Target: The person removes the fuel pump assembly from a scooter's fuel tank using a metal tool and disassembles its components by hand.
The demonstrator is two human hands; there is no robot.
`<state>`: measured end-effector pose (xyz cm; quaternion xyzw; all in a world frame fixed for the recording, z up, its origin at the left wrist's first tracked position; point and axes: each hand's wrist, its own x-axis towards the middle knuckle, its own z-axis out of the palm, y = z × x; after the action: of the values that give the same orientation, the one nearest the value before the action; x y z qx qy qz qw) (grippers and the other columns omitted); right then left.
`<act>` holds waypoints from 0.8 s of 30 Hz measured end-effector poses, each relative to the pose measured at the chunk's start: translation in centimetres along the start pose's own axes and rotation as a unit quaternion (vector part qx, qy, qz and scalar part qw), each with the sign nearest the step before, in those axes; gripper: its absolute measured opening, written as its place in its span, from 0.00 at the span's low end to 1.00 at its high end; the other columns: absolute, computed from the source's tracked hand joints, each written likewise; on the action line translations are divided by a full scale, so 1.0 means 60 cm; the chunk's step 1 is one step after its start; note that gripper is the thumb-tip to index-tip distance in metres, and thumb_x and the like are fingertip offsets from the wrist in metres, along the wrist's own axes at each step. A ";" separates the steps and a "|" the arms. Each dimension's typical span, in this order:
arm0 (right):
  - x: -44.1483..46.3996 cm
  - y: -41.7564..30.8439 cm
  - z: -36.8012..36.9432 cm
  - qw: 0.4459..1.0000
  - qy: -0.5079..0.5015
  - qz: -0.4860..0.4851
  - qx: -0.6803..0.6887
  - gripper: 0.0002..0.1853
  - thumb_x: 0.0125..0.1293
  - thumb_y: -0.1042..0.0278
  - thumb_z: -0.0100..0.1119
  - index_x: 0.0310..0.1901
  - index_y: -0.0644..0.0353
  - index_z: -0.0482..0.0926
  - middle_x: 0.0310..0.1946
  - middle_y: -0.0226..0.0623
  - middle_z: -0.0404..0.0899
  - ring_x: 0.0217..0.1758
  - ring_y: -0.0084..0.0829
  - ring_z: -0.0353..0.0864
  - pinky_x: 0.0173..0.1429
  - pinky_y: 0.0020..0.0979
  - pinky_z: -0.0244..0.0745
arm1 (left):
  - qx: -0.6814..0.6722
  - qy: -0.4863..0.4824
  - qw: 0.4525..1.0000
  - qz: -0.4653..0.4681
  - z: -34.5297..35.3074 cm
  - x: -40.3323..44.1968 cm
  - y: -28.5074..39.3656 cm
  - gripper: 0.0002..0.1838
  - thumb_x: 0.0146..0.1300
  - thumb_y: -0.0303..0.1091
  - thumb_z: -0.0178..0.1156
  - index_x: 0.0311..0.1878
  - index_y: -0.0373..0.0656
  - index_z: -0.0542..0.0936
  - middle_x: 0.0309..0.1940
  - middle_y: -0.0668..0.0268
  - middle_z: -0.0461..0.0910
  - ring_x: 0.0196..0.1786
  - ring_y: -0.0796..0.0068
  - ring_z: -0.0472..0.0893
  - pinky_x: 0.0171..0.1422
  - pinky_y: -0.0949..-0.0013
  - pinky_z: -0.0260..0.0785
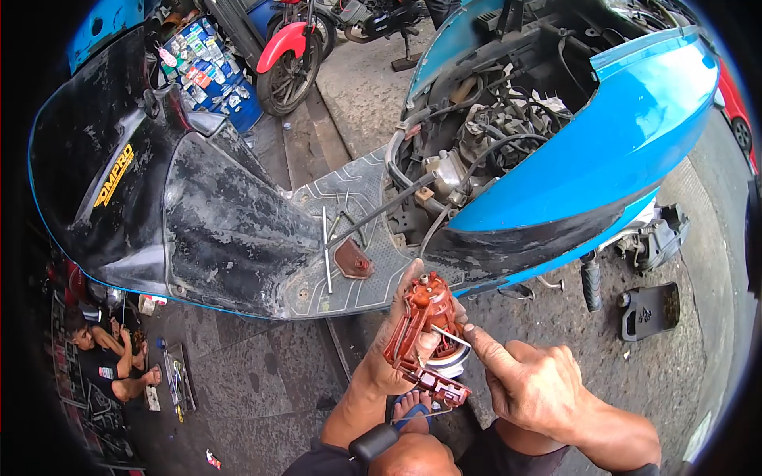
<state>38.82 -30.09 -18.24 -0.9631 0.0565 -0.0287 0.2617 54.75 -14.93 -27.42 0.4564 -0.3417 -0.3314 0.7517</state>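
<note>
My left hand is wrapped round a reddish-brown mechanical part with a pale ring on its underside. My right hand comes in from the right, its index finger stretched toward a thin metal pin on that part; its other fingers are curled, and whether they grip anything is hidden. Beyond my hands, on the scooter's footboard, lie a brown cover piece, a silver rod and a long dark bar.
The blue scooter body has its engine area exposed. On the ground at the right are a black tray and a handgrip. A person sits at the lower left beside a tool tray. A red motorcycle stands behind.
</note>
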 end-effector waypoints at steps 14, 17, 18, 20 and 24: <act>0.008 0.015 -0.010 0.999 -0.008 0.005 0.036 0.31 0.57 0.72 0.65 0.66 0.58 0.77 0.23 0.39 0.79 0.22 0.46 0.82 0.24 0.44 0.77 | 0.138 0.012 0.990 -0.017 -0.003 0.005 0.013 0.43 0.77 0.43 0.56 0.83 0.40 0.44 0.56 0.57 0.82 0.58 0.66 0.84 0.65 0.63 0.75; 0.005 0.023 -0.006 0.997 -0.023 0.010 0.071 0.31 0.63 0.64 0.62 0.69 0.54 0.73 0.26 0.44 0.81 0.23 0.52 0.84 0.25 0.50 0.79 | 0.101 0.003 0.994 -0.035 -0.003 0.004 0.011 0.44 0.77 0.43 0.56 0.83 0.39 0.42 0.58 0.54 0.80 0.58 0.64 0.83 0.65 0.61 0.76; 0.004 0.023 -0.007 0.997 -0.022 0.011 0.071 0.31 0.63 0.64 0.62 0.69 0.54 0.73 0.26 0.44 0.81 0.23 0.52 0.84 0.25 0.50 0.79 | 0.088 -0.002 0.996 -0.030 -0.007 0.002 0.004 0.44 0.77 0.42 0.56 0.83 0.39 0.41 0.59 0.52 0.79 0.58 0.63 0.83 0.65 0.61 0.76; 0.002 0.019 -0.011 0.996 -0.037 0.010 0.084 0.30 0.64 0.64 0.61 0.70 0.54 0.71 0.27 0.46 0.82 0.24 0.54 0.84 0.27 0.52 0.79 | 0.075 -0.007 0.997 -0.026 -0.006 0.001 0.005 0.44 0.77 0.42 0.56 0.83 0.40 0.40 0.61 0.51 0.78 0.58 0.62 0.83 0.65 0.60 0.76; 0.003 0.010 -0.022 0.994 -0.061 0.028 0.088 0.31 0.65 0.64 0.60 0.71 0.54 0.69 0.28 0.47 0.82 0.25 0.55 0.84 0.29 0.53 0.80 | 0.091 -0.002 0.996 -0.019 0.001 0.000 0.012 0.46 0.77 0.44 0.55 0.83 0.40 0.37 0.63 0.49 0.76 0.58 0.61 0.83 0.62 0.60 0.78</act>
<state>38.82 -31.27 -17.40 -0.9342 0.0648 0.0328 0.3494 54.82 -14.71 -26.75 0.5284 -0.3633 -0.3138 0.7003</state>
